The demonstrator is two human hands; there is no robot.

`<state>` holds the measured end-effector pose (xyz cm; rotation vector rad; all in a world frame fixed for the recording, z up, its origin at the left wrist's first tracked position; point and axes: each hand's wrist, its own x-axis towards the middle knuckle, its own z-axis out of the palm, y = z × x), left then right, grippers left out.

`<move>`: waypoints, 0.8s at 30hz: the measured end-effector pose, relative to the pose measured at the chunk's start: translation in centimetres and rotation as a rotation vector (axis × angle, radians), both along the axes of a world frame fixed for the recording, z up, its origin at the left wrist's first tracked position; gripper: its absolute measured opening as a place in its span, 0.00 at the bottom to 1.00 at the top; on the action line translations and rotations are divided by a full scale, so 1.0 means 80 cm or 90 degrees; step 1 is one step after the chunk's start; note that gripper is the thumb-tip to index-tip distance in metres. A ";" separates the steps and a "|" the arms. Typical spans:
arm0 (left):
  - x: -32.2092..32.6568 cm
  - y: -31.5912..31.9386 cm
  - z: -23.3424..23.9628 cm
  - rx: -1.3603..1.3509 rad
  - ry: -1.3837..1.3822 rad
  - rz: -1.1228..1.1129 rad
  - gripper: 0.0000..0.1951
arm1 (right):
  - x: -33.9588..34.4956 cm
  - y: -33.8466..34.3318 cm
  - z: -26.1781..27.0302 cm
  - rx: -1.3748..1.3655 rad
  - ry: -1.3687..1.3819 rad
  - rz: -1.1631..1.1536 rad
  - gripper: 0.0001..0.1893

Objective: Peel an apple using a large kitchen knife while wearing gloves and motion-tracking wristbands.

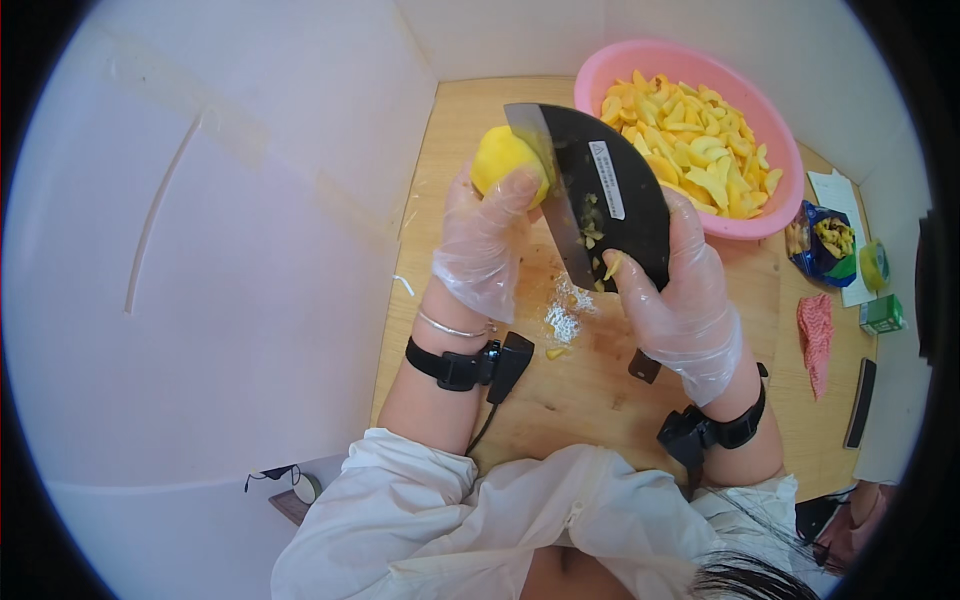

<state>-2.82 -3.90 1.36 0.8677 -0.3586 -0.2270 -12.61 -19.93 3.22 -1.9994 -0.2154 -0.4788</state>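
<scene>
In a clear plastic glove, my left hand (499,221) grips a peeled yellow fruit (504,161); its kind cannot be told. My right hand (679,289), also gloved, holds a broad black blade (611,187) with a bare metal edge, a label and bits of peel stuck on it. That edge meets the right side of the fruit. A thin yellow strip (613,266) lies by my right thumb. Beyond my right hand stands a pink plastic basin (787,150) full of yellow fruit slices (697,142).
White crumbs (564,319) and a small fruit piece (556,352) lie on the wooden table (570,420). To the right are a blue bag of scraps (814,262), a tape roll (874,265), a green box (881,314), a red-and-white cloth (815,341) and a dark bar (860,403). White walls enclose the table.
</scene>
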 end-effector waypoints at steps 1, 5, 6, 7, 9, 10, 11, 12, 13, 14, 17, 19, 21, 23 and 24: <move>0.001 0.003 0.000 0.001 -0.001 0.001 0.23 | 0.002 0.002 0.001 0.002 -0.020 0.013 0.29; -0.002 0.009 0.007 0.082 -0.035 0.033 0.21 | 0.000 -0.007 0.004 -0.039 -0.032 0.017 0.26; -0.003 0.011 0.009 0.122 -0.054 0.047 0.21 | -0.001 -0.011 0.008 -0.039 -0.033 0.017 0.26; -0.003 0.012 0.012 0.123 -0.054 0.047 0.21 | -0.002 -0.016 0.014 -0.079 -0.043 0.012 0.26; -0.004 0.018 0.015 0.218 -0.101 0.046 0.22 | -0.005 -0.030 0.026 -0.118 -0.053 0.007 0.25; 0.000 0.024 0.013 0.219 -0.101 0.047 0.22 | -0.006 -0.038 0.032 -0.127 -0.020 0.034 0.26; 0.007 0.032 0.009 0.328 -0.181 0.070 0.25 | -0.006 -0.045 0.035 -0.136 0.014 0.061 0.27; 0.010 0.034 0.007 0.435 -0.261 0.090 0.28 | -0.006 -0.053 0.034 -0.163 0.014 0.049 0.26; 0.011 0.033 0.006 0.434 -0.260 0.088 0.28 | -0.007 -0.059 0.036 -0.163 0.015 0.048 0.26; 0.011 0.031 0.007 0.449 -0.256 0.089 0.29 | -0.010 -0.066 0.041 -0.170 0.044 0.046 0.27; 0.025 0.037 -0.009 0.393 -0.211 0.139 0.33 | -0.007 -0.091 0.035 -0.182 -0.014 0.028 0.24; 0.029 0.038 -0.013 0.319 -0.170 0.183 0.34 | -0.008 -0.103 0.043 0.081 0.173 -0.117 0.25; 0.027 0.038 -0.010 0.266 -0.194 0.220 0.37 | 0.004 -0.107 0.038 0.214 0.046 -0.156 0.25; 0.016 0.028 -0.002 0.205 -0.160 0.197 0.35 | 0.011 -0.114 0.042 0.283 0.070 -0.218 0.19; 0.012 0.025 0.000 0.146 -0.128 0.176 0.33 | 0.014 -0.114 0.042 0.342 0.068 -0.242 0.18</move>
